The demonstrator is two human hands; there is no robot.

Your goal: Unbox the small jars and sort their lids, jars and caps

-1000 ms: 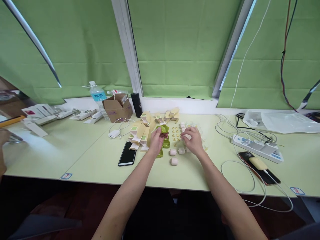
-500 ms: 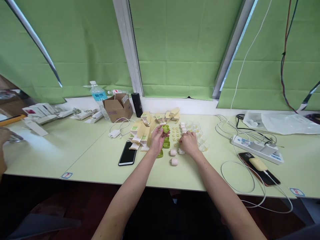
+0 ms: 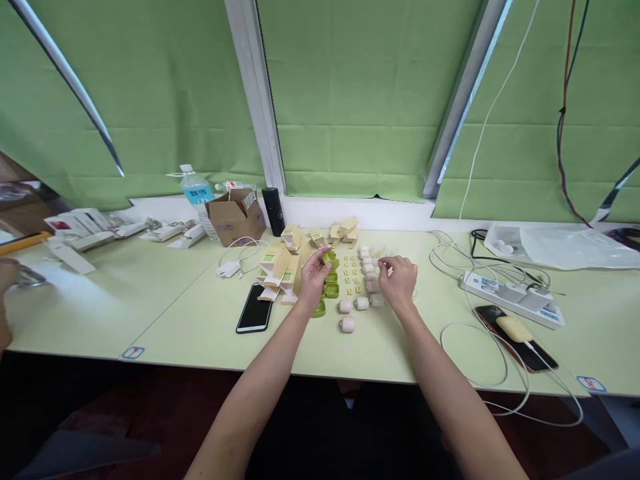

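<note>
small lime-green plastic case (image 3: 329, 258), pinched between thumb and fingertips of the left hand (image 3: 314, 277), raised a little above the pale green tabletop (image 3: 190, 320). held at the far tip of that hand, so the case lies straight ahead of the grip, toward the window. long axis of the case too small to tell.

right hand (image 3: 400, 280) just to the right, fingertips drawn together over the column of small pale pink rounded pieces (image 3: 369, 270); something tiny apparently nipped there, though too small to make out for certain. the two hands near each other but apart, with the grid of tiny yellow square pieces (image 3: 353, 275) lying between them. left hand clearly the nearer to the green case; right hand the nearer to the pink column.

directly below the left hand, toward the near edge, more open lime-green cases (image 3: 331, 289) in a short line. near those, a few loose pale pink rounded cases (image 3: 347, 324) on the table.

to the left of the left hand, a heap of cream and green folded cardboard cartons (image 3: 280, 267). nearer and further left, a black smartphone (image 3: 255, 315) lying flat. at the far left, a brown cardboard box (image 3: 236, 217) and a clear plastic water bottle (image 3: 199, 193). well to the right, a white power strip (image 3: 510, 293) with white cables.
</note>
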